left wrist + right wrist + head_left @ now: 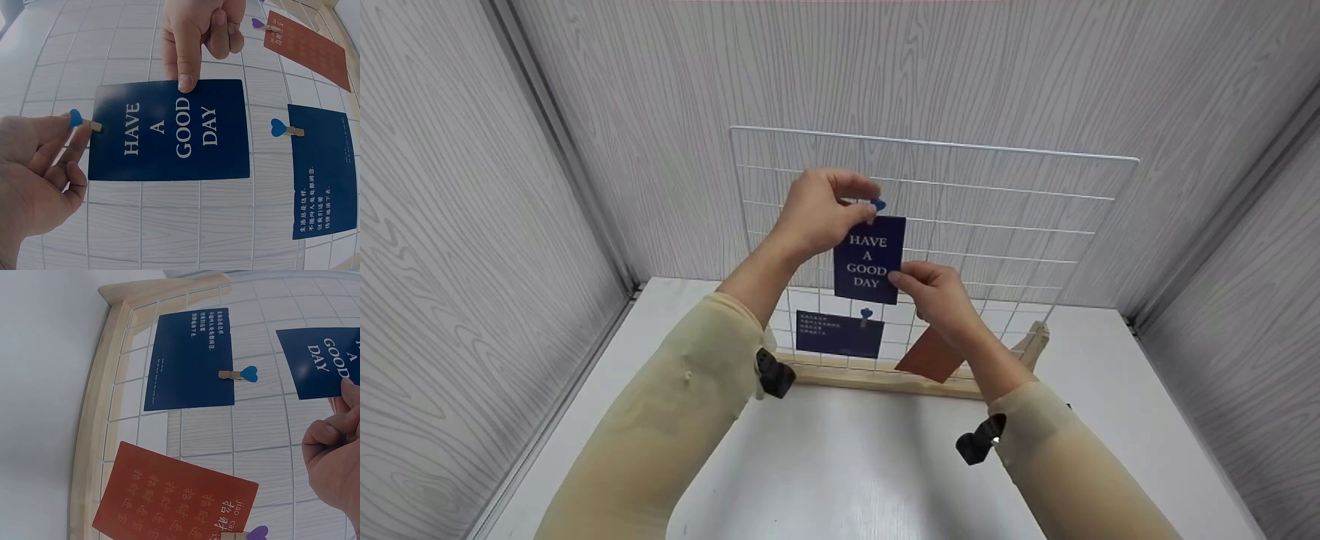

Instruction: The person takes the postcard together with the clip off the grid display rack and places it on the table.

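Note:
A dark blue card (pixel 868 270) printed "HAVE A GOOD DAY" hangs upright against a white wire grid panel (pixel 960 206). At the card's top edge my left hand (pixel 825 214) pinches a small wooden clothespin (pixel 93 125) topped with a blue heart; the clothespin's tip overlaps the card. My right hand (pixel 941 292) holds the same card by its side edge, thumb on the printed face and the other fingers partly hidden behind it.
Lower on the grid, another blue card (pixel 191 360) hangs from a blue-heart clothespin (pixel 242 374). Beside it a red card (pixel 169 495) hangs from a purple-heart clothespin (pixel 265 26). A wooden base (pixel 877 381) supports the grid on a white table (pixel 840 465).

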Motion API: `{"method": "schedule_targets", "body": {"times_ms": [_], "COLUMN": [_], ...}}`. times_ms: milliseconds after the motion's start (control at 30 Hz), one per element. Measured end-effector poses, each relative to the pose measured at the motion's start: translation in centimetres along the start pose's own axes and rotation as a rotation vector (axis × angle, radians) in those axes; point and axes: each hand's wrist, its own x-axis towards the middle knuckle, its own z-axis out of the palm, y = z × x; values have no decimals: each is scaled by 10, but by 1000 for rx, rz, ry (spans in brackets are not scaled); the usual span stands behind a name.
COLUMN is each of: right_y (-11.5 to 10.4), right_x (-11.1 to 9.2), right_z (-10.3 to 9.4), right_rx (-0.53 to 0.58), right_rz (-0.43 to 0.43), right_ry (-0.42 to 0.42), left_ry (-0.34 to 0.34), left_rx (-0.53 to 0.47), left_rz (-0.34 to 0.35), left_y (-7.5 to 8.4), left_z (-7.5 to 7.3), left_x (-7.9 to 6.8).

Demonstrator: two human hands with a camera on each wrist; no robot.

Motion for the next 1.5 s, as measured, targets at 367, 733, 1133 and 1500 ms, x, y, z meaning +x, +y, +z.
{"method": "schedule_targets", "body": {"times_ms": [367, 733, 1133, 1500], "right_y": [1, -1, -2, -2], "right_x": [1, 2, 3, 3], "right_z": [2, 5, 8, 9], "right_rx": [15, 32, 18, 31], "right_rz": [-12, -12, -18, -16], "right_ry": [2, -4, 0, 5], "left_ry": [31, 51, 47, -9], "left_rx": [-53, -50, -24, 19], "left_rz": [23, 30, 35, 19], "left_y": [-4, -7, -7, -7], "left_z": [1, -1, -1, -2], "left_x": [1, 1, -1, -3]}}
